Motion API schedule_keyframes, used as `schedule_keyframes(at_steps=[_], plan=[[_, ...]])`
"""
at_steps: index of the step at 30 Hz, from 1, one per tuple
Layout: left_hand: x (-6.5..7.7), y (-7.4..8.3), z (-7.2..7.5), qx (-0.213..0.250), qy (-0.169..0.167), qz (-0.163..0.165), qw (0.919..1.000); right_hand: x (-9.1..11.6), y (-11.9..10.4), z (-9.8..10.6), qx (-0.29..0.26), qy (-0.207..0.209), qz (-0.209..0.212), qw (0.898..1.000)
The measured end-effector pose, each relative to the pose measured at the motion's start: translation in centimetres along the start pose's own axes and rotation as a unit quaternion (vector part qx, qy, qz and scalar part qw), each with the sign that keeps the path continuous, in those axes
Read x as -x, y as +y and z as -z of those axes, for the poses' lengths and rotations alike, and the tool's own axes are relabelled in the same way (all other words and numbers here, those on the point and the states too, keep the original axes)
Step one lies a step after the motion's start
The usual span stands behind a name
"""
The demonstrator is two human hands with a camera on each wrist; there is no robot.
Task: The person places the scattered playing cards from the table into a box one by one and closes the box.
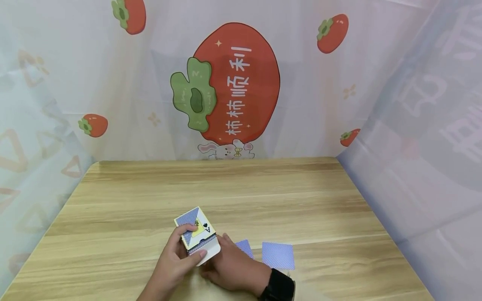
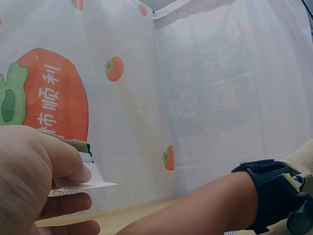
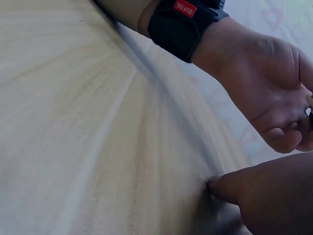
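Note:
My left hand (image 1: 171, 253) grips a playing-card box (image 1: 193, 225), fingers behind it and thumb near its white flap (image 1: 211, 251), which is folded out. A blue checkered pattern and an ace show on its face. In the left wrist view, the box (image 2: 90, 169) appears edge-on beside the left thumb. Low over the table and partly behind the flap is my right hand (image 1: 235, 267), its fingers mostly hidden; whether it holds anything is unclear. Right of it, one blue-backed card (image 1: 245, 248) lies partly covered by the hand, and a second card (image 1: 278, 255) lies flat.
The wood-grain table (image 1: 320, 209) spreads beyond and to both sides of the hands. Printed cloth (image 1: 301, 92) with persimmon drawings hangs along its back and sides. A black band (image 1: 278, 285) circles the right wrist.

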State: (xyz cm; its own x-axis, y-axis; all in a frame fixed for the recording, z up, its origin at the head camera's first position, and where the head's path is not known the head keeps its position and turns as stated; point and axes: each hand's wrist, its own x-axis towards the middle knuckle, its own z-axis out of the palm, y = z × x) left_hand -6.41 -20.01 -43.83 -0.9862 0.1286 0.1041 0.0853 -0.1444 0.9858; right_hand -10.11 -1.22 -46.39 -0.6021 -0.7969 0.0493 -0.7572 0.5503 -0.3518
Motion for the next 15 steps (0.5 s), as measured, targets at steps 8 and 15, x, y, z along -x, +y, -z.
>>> schedule_keyframes(at_steps=[8,15], plan=[[0.1,0.5,0.1,-0.01,0.03,0.029,0.9991,0.9,0.6,1.0,0.072,-0.04,0.034,0.996],[0.1,0.6,0.2,-0.006,0.037,0.032,0.9988,2.2,1.4,2.4,0.042,-0.069,-0.026,0.996]])
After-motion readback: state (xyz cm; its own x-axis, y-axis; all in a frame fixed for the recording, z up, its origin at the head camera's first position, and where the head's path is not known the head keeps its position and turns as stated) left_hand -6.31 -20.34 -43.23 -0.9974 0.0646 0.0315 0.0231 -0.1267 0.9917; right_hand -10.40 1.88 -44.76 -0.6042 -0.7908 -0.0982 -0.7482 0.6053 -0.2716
